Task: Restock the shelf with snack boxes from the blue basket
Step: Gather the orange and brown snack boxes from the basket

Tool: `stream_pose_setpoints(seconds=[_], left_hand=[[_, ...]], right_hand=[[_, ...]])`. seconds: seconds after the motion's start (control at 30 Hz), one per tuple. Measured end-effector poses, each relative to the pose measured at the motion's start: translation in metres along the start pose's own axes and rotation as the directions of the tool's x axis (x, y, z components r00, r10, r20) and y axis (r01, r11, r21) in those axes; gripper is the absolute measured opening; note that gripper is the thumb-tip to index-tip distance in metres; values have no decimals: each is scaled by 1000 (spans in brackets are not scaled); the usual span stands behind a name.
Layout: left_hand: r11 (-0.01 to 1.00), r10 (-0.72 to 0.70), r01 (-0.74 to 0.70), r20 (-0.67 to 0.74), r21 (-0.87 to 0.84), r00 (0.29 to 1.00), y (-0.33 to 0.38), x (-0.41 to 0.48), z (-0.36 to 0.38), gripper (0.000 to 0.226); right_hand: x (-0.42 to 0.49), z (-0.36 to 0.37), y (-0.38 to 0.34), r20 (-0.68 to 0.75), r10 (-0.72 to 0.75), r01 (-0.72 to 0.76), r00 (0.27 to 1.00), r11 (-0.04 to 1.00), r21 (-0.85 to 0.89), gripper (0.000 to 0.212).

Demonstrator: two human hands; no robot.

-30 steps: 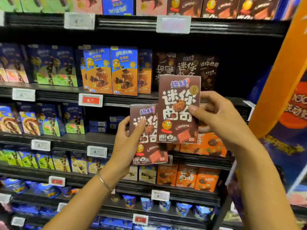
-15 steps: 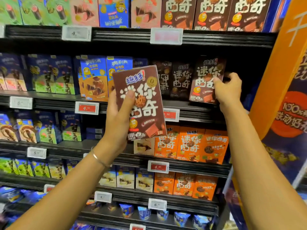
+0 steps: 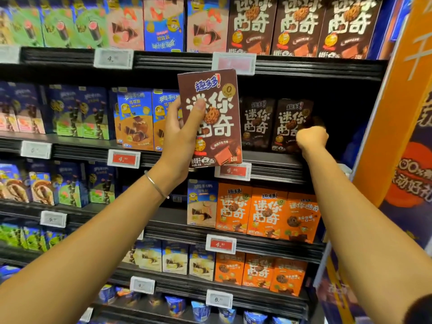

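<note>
Up and left of the red price tag (image 3: 232,170), the left hand (image 3: 182,136) grips a brown snack box (image 3: 210,118), thumb pressed across its front and fingers curled behind. The box is upright in the air, its lower edge just above the tag. A thin bracelet (image 3: 156,185) circles that wrist. Up and right of the tag, two matching brown boxes (image 3: 257,123) stand on the shelf (image 3: 275,160). The right hand (image 3: 312,139) is against the lower right corner of the farther one (image 3: 292,120), knuckles outward. Its fingers are hidden, so I cannot tell if it grips.
</note>
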State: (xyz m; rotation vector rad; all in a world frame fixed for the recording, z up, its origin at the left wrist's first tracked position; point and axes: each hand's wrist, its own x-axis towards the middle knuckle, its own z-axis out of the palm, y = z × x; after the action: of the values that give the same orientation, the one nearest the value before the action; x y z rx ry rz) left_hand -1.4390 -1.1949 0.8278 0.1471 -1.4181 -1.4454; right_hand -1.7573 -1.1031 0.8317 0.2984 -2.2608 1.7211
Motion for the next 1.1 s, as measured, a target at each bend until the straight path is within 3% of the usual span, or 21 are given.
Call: stream_pose_setpoints(seconds=[0.17, 0.5, 0.6, 0.7, 0.8, 0.87, 0.93, 1.03, 1.1], left_hand=[[1000, -16, 15, -18, -4, 1000, -4, -2, -3, 60], [1000, -9, 9, -46, 14, 999, -11, -8, 6, 49], [1000, -17, 18, -58, 10, 998, -12, -11, 11, 47], [1000, -28, 28, -64, -1, 998, -15, -14, 17, 46], [999, -53, 53, -69, 0, 996, -21, -18, 25, 52], [998, -64, 65, -73, 4, 995, -25, -21, 32, 55], [998, -59, 61, -79, 17, 995, -27, -24, 39, 57], [999, -26, 29, -81, 43, 996, -31, -32, 46, 57], [996, 6, 0, -75, 84, 997, -32, -37, 49, 61]], right_hand=[[3, 5, 2, 7, 61, -61, 998, 998, -9, 41], [4, 9, 0, 108, 52, -65, 993, 991, 118, 46], [-5, 6, -4, 104, 73, -81, 992, 994, 78, 43], [-27, -2, -11, -4, 11, -11, 1000, 996, 89, 36], [-60, -14, -22, -64, -141, 152, 988, 964, 217, 39], [-87, -25, -30, 18, -245, 219, 969, 896, 387, 37], [-114, -38, -32, 213, -307, 147, 927, 824, 547, 27], [-145, -58, -26, 547, -398, -71, 736, 759, 647, 40], [-157, -65, -20, 590, -456, -54, 667, 760, 648, 45]])
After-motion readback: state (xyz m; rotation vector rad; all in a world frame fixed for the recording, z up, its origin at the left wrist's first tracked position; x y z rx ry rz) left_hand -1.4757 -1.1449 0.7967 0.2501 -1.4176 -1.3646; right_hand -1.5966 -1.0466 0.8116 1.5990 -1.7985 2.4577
